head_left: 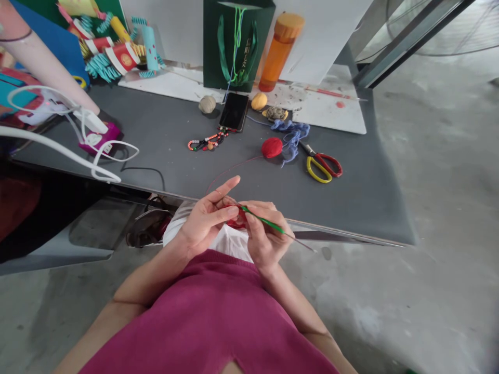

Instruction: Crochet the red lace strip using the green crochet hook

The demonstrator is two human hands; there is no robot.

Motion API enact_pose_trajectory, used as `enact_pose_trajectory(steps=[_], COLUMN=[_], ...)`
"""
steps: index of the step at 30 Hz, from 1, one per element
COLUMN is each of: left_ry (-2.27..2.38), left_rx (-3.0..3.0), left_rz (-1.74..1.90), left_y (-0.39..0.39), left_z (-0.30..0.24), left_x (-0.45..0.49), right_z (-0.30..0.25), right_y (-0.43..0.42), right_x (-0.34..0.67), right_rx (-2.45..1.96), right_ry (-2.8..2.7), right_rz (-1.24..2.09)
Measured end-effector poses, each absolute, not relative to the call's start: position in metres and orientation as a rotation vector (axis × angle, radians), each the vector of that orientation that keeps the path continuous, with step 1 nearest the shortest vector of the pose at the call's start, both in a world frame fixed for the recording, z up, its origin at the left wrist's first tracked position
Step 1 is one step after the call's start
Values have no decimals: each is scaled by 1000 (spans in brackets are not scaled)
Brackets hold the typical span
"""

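Note:
My left hand (205, 221) pinches a small red crocheted piece (236, 219) between thumb and fingers, with its forefinger raised. My right hand (267, 235) grips a green crochet hook (262, 221) like a pencil, its tip at the red piece and its thin shaft end pointing away to the right. A thin red yarn strand (230, 171) runs from my hands up to a red yarn ball (272, 147) on the grey table (343, 197). Part of the red piece is hidden by my fingers.
Yellow-and-red scissors (322, 163), blue yarn (291, 136), a black phone (234, 111), and a beaded string (208, 140) lie on the table. Behind stand a green paper bag (236, 44) and an orange bottle (279, 52). Another person's arm (47, 65) and white cables (58, 140) occupy the left.

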State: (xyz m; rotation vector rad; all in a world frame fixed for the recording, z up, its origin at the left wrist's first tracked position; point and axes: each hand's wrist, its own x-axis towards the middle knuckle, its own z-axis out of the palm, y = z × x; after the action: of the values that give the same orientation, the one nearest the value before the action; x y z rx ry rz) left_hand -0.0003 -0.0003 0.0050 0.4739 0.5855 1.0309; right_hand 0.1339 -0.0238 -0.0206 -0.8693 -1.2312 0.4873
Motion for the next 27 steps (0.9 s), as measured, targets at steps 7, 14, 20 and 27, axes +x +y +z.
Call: enact_pose_trajectory(steps=[7,14,20,27], left_ry=[545,519,519,518], left_rx=[440,489,523,565], left_rz=[984,955,910,916], left_y=[1,2,1,-1], left_z=[9,8,2,6], left_x=[-2,-5,-6,-2], right_z=[-14,-12,-5,-12], right_y=[-29,-26,-22,-19], right_x=[131,134,140,137], right_rx=[-1030,-962,-965,-852], right_ry=[-1028,-925,-813,-862], right_rz=[599,812,1036,1158])
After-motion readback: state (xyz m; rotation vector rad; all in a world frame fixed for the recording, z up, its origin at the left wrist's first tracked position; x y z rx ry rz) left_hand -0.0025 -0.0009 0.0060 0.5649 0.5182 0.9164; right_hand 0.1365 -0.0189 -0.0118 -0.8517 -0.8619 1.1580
